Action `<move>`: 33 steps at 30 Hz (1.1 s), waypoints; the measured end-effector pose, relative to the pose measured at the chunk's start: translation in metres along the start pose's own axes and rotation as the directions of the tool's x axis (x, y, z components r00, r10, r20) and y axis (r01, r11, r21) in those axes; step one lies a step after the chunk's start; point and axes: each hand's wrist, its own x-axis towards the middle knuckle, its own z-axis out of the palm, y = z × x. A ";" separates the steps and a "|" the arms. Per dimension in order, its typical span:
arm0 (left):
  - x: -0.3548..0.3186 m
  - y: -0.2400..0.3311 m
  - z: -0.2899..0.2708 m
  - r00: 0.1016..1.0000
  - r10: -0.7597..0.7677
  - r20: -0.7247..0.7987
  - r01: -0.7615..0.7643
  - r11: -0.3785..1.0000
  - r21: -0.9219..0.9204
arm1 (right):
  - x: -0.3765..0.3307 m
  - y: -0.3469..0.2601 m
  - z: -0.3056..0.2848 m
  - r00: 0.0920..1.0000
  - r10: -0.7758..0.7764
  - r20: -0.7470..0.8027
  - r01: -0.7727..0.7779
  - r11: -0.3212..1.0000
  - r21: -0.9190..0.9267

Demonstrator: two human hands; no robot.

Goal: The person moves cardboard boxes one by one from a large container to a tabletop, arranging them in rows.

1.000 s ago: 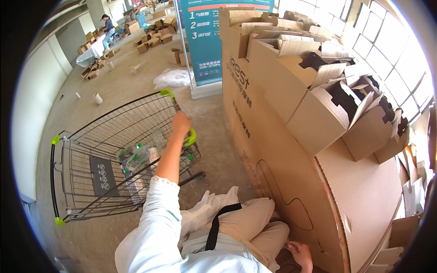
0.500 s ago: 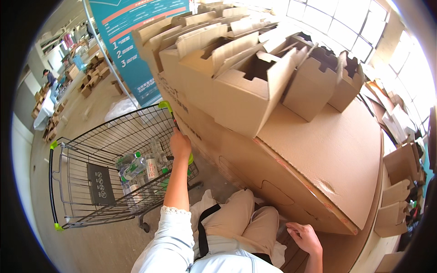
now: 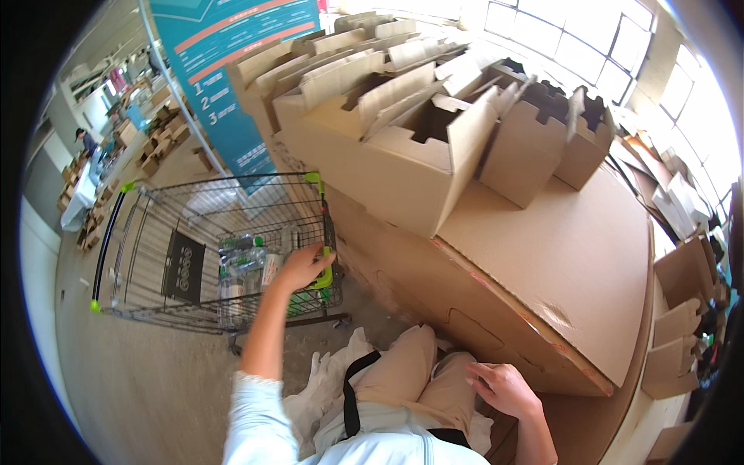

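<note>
A black wire shopping cart [image 3: 147,306] with green corner pieces stands at my left. Clear plastic bottles [image 3: 242,262], some with green caps, lie at its right end. My left hand [image 3: 301,267] reaches over to that end, its fingers bent over the edge beside a green corner piece. Over my right thigh hovers my right hand [image 3: 505,389], loosely curled with fingers apart and nothing visible in it. Just ahead of that hand is a large cardboard stack [image 3: 542,271].
Several open-topped cardboard boxes [image 3: 411,174] stand on the stack. Behind the cart rises a teal banner [image 3: 225,85] on a metal pole. More cartons [image 3: 674,364] line the right side. A person [image 3: 87,143] is far off at the left among boxes.
The cart has swung round and away from me, its left end moving farther off. My left hand has shifted down along its edge. My right hand has risen slightly, toward my thigh.
</note>
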 end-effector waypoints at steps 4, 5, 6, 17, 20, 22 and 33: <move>-0.102 -0.080 -0.060 0.967 -0.052 0.248 -0.061 0.902 0.428 | 0.019 -0.004 0.024 0.999 -0.028 0.040 0.028 1.000 0.009; -0.121 -0.096 -0.062 0.997 -0.029 0.066 -0.009 0.861 0.509 | 0.023 -0.001 0.030 0.997 -0.030 0.068 0.030 1.000 0.005; -0.135 -0.106 -0.062 0.994 0.011 -0.112 0.056 0.814 0.578 | 0.028 0.000 0.036 0.995 -0.038 0.088 0.040 0.999 -0.013; -0.106 -0.165 -0.029 0.921 0.273 -0.279 0.011 0.697 0.717 | 0.067 0.011 0.075 0.988 -0.066 0.136 0.070 0.997 -0.021; -0.092 -0.148 -0.025 0.928 0.249 -0.277 0.014 0.719 0.695 | 0.078 0.006 0.073 0.993 -0.038 0.116 0.041 0.999 -0.018; -0.088 -0.127 -0.022 0.936 0.223 -0.274 0.020 0.739 0.673 | 0.087 0.000 0.068 0.993 -0.025 0.117 0.027 1.000 -0.016; -0.089 -0.061 0.012 0.879 0.421 -0.223 -0.217 0.771 0.599 | 0.100 0.006 0.055 0.996 -0.017 0.082 0.014 0.999 0.029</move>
